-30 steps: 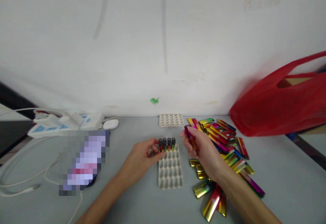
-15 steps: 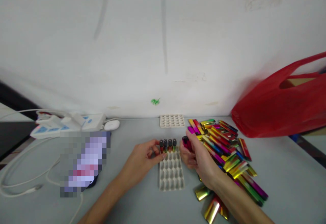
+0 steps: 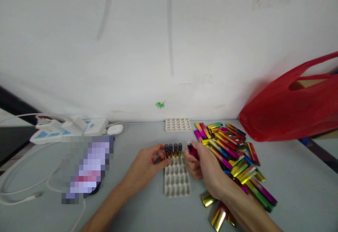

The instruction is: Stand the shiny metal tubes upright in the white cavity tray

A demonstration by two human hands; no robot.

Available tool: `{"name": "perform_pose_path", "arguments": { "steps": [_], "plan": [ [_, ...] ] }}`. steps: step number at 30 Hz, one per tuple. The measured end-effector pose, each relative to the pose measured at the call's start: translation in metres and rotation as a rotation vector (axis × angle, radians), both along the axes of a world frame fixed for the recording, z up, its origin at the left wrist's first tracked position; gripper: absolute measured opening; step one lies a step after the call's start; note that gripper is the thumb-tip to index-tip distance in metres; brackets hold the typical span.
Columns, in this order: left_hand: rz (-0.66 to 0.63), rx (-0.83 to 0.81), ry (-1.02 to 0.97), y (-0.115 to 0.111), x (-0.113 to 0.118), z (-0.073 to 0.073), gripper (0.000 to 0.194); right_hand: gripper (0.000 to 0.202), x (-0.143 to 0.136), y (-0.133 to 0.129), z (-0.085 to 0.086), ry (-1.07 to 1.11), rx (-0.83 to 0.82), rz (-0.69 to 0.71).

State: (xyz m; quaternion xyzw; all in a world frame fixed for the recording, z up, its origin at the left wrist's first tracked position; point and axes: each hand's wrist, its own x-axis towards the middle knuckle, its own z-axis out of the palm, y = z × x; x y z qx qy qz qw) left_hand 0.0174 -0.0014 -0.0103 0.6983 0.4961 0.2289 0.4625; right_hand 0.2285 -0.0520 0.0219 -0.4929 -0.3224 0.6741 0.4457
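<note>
A light grey tray with rows of oval wells (image 3: pixel 177 180) lies in front of me. Several slim, shiny tubes with black tops (image 3: pixel 175 148) stand upright side by side in its far row. My left hand (image 3: pixel 151 160) has thumb and fingers curled round the left end of that row, gripping the leftmost tube; its lower part is hidden. Just right of the tray, my right hand (image 3: pixel 202 161) is closed round a dark magenta shiny tube (image 3: pixel 192 150), tilted with its end showing above the fingers. The rest of that tube is hidden in the palm.
Shiny multicoloured tubes (image 3: pixel 228 144) lie heaped to the right, partly under my right forearm. A second pale tray (image 3: pixel 178 124) rests by the wall. On the left are a blurred phone (image 3: pixel 89 168), a power strip (image 3: pixel 96 126), cables and a white case (image 3: pixel 115 129). A red bag (image 3: pixel 287 108) stands right.
My right hand has turned the magenta tube a little and shifted slightly left and down. My left hand keeps its hold at the upright row.
</note>
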Motion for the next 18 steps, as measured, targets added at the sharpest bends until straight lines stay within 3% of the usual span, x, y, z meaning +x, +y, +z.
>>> {"name": "perform_pose_path", "arguments": {
  "steps": [18],
  "plan": [
    [0.006,0.013,0.033,-0.0002,0.0009,0.004,0.034,0.061,0.0007,0.0017,0.0023,-0.024,-0.018,-0.011]
  ]
}}
